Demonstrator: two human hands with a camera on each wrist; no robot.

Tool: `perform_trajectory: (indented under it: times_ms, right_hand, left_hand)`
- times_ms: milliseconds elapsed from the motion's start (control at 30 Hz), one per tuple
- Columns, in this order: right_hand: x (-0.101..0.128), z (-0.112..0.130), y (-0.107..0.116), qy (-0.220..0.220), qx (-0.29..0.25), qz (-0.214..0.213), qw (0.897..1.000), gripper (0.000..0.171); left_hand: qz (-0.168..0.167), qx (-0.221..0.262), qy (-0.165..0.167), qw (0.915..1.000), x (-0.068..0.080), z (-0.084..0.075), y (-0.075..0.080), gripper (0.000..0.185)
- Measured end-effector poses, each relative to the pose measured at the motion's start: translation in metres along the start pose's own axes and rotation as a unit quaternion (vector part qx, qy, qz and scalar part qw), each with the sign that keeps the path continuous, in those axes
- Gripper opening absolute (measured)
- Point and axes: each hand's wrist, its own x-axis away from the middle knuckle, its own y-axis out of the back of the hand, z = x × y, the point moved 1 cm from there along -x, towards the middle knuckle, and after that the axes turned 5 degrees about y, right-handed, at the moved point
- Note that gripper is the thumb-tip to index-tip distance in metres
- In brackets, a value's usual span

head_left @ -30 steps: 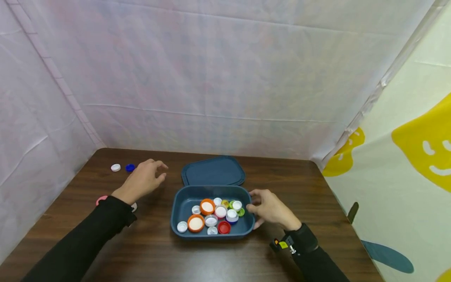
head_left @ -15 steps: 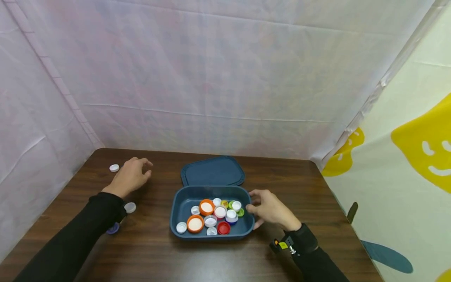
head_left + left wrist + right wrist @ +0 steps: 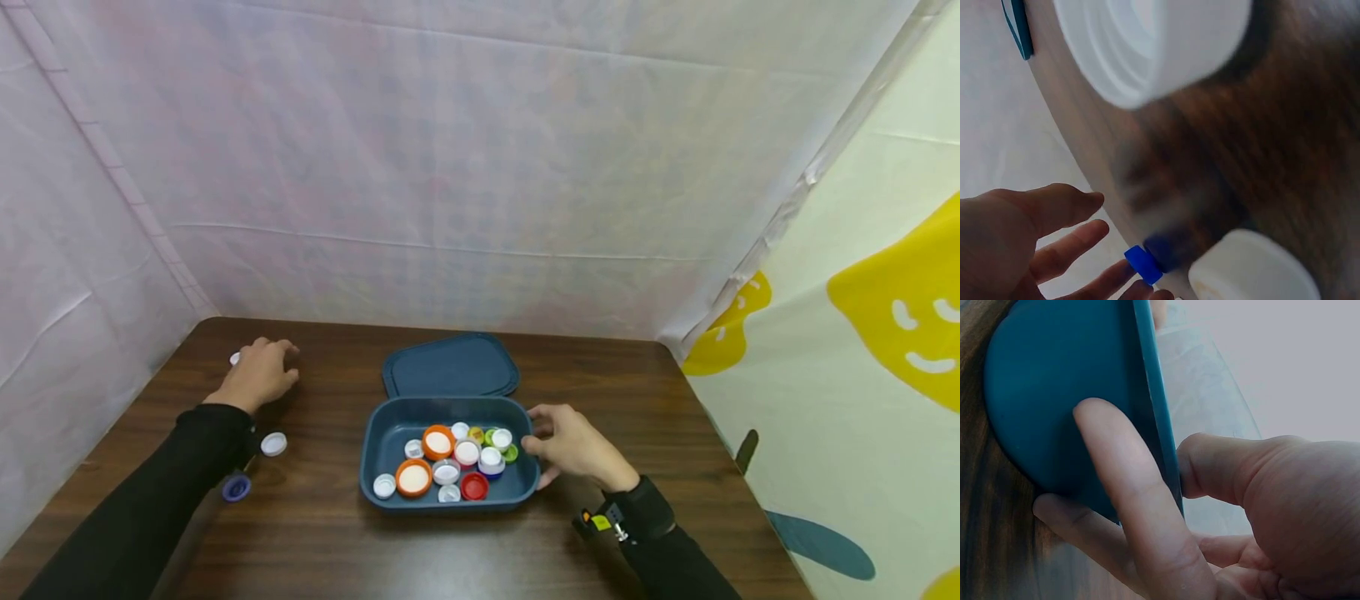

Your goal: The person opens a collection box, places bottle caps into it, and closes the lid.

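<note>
Caps (image 3: 450,462) fill the blue tub (image 3: 378,433) at counter (image 3: 480,550) centre; our right hand (image 3: 573,446) clamps its grip on the tub's right rim. Our left hand (image 3: 258,375) touches a blue cap (image 3: 1143,264) far left, fingers loosely apart, a white cap (image 3: 235,358) beside.

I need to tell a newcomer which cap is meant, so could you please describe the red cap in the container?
Start at the dark blue container in the middle of the brown table, whose right wall the right hand holds. Along its near wall lies the red cap. It is the only red one; its neighbours are white or orange-rimmed.
</note>
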Motion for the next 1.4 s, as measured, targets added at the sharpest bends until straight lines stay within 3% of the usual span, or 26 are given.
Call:
perform_trajectory:
  times_ms: [367,733,900,1067,1400]
  right_hand:
    - [-0.002,0.000,0.001,-0.006,0.005,-0.006,1.000,0.053]
    - [-0.002,0.001,0.001,-0.006,0.004,-0.007,1.000,0.053]
    - [-0.002,0.000,0.000,-0.004,0.006,-0.005,1.000,0.053]
    - [-0.002,0.000,0.001,-0.004,0.004,-0.008,1.000,0.053]
    - [-0.002,0.000,0.001,-0.002,0.009,-0.007,1.000,0.054]
  left_hand:
    - [-0.008,-0.022,-0.020,0.9995,0.000,0.007,0.004,0.030]
    - [-0.001,0.005,-0.014,0.9999,-0.002,0.010,0.003,0.022]
    - [-0.009,0.002,-0.028,0.9996,0.000,0.006,0.005,0.019]
    - [-0.026,0.006,-0.062,0.9977,0.008,-0.013,0.008,0.017]
    - [-0.024,0.015,-0.118,0.9926,0.035,-0.086,0.008,0.020]
